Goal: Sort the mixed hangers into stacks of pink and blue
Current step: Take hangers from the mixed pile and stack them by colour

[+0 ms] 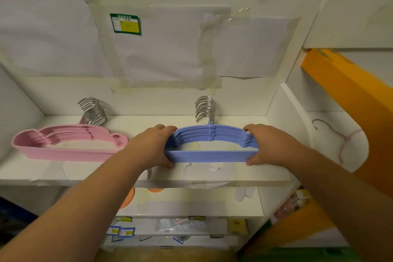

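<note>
Hangers are already in two stacks on the white shelf (274,173): the pink stack (70,151) lies to the left, and the blue stack (210,144) lies to the right of it, near but not touching. The left hand (154,147) grips the left end of the blue stack and the right hand (269,144) grips the right end. On each side the fingers curl over the top shoulder and the thumb presses under the bottom bar, so the pile is squeezed from both ends.

I judge that the step in hand is to square up the blue stack. To do it well, both hands should push inward with equal force and keep the pile flat on the shelf — if one side lifts, the thin hangers can fan out and slide. The metal hooks (205,108) at the back should stay lined up one behind another, because one crossed hook will hold a hanger crooked. The pink stack should not be bumped by the left forearm.

Some parts are hard to read. The fingertips are hidden behind the blue plastic, so I cannot tell how deep the grip goes. I cannot count the hangers in either pile. On the side panel at the right hangs a thin pale shape (340,140) — perhaps one more hanger, but it is too faint to be sure.
</note>
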